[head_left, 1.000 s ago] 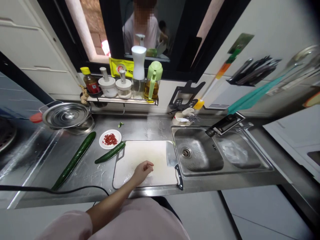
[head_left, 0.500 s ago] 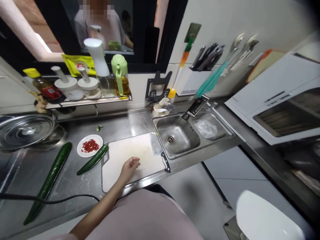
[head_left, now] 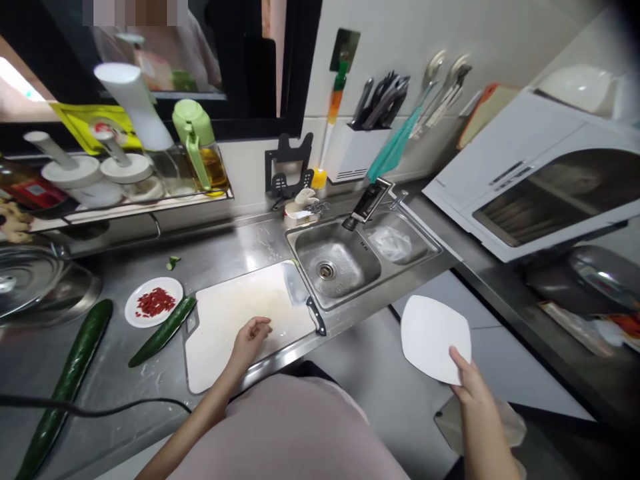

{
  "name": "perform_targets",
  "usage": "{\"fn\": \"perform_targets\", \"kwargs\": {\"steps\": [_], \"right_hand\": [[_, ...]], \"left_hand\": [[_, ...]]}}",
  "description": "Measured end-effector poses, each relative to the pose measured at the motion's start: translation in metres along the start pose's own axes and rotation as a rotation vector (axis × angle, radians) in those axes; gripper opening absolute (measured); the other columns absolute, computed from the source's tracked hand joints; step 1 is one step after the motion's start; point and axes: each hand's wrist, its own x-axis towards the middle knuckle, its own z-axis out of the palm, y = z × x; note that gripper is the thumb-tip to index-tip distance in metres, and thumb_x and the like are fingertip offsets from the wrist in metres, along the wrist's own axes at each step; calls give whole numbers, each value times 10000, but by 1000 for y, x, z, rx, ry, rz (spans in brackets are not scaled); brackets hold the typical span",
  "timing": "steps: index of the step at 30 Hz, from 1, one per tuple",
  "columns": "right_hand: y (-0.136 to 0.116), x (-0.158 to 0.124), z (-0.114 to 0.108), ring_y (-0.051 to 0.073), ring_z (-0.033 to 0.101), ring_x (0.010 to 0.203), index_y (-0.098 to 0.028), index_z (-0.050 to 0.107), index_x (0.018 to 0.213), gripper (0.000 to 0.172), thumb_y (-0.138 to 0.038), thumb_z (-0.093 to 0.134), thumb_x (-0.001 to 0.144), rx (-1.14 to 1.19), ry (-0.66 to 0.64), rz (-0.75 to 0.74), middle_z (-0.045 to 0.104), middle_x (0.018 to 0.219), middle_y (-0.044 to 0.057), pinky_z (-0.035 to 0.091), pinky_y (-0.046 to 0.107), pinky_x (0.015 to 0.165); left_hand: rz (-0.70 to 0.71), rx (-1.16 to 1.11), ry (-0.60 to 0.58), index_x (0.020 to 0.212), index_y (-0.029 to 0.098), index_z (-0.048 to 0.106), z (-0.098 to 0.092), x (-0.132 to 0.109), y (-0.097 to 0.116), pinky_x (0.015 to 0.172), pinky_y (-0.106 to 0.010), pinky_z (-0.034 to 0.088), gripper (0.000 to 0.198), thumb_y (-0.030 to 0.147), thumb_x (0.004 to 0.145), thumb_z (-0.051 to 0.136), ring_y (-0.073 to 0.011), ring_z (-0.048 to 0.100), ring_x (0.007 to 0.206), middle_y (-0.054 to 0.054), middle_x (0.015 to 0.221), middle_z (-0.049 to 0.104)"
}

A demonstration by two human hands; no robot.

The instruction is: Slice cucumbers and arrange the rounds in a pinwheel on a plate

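"What is the right hand (head_left: 473, 385) holding?"

"It's gripping a white square plate (head_left: 431, 335) at the lower right of the frame, thumb lying on the upper face near the corner. That grip is closing on the rim."

"And the left hand (head_left: 253, 333)?"

"It's hanging over the white cutting board (head_left: 220, 337), just below the middle of the frame; whether it's touching, I can't tell. Its fingers are curling loosely, leaving the grip narrow."

"Where's the knife (head_left: 316, 317) lying?"

"It's stretching along the board's right edge, beside the steel sink (head_left: 345, 257)."

"Anything at the left?"

"A shorter cucumber (head_left: 163, 335) is pointing at the board's left edge, a longer cucumber (head_left: 70, 377) is lying at the lower left, and a round plate (head_left: 131, 313) is bearing red chopped pieces (head_left: 155, 303) on the steel tabletop (head_left: 240, 243)."
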Motion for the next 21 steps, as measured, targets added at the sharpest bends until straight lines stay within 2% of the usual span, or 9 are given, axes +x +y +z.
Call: {"fn": "perform_targets", "kwargs": {"steps": [3,5,10,13,15,17,19,21], "right_hand": [[0,5,37,273,721,841,-165,644,960,354,-223,726,621,18,-77,86,747,898,109,608,364,768],[0,6,70,258,722,833,-166,642,932,309,-200,706,631,22,-151,111,751,864,92,606,351,774],[3,-11,179,248,722,800,-161,654,954,340,-209,743,629,-58,-400,117,754,862,78,607,355,739],[5,-33,249,247,717,814,-159,652,977,371,-239,764,632,-108,-553,103,752,884,82,602,351,726],[9,-47,293,238,711,803,-165,651,972,362,-255,763,639,-149,-631,74,750,879,75,597,344,706],[14,-58,333,221,701,774,-160,649,955,341,-264,754,647,-192,-709,37,744,871,72,588,327,678],[20,-65,368,208,687,753,-152,636,976,338,-269,721,670,-241,-770,-13,736,878,75,571,309,652],[26,-70,400,196,674,758,-150,616,1027,333,-270,645,717,-336,-786,-143,728,885,69,550,283,642]], "left_hand": [[6,19,-12,929,166,639,12,0,-2,743,-293,470,293,392,741,628,-166,632,767,-32,756,680],[-1,8,-21,924,164,639,22,2,-3,730,-290,470,290,391,745,622,-159,624,741,-31,742,674],[-21,-108,-50,913,157,622,49,18,9,692,-286,475,340,446,734,638,-158,621,714,-35,717,654],[-69,-152,-22,1042,149,608,56,33,24,677,-279,475,441,479,750,630,-141,619,695,-53,802,669],[-56,-172,4,1112,154,590,54,44,33,665,-267,471,492,471,740,648,-129,608,686,-40,817,660],[-25,-191,52,1103,159,586,46,56,39,649,-250,468,491,437,710,678,-122,592,667,3,736,621],[-31,-221,128,1062,160,584,33,70,42,629,-238,472,458,394,682,689,-118,582,630,45,641,562],[-81,-261,209,1039,161,574,17,85,44,608,-235,483,430,353,669,677,-115,584,595,55,611,554]]}}
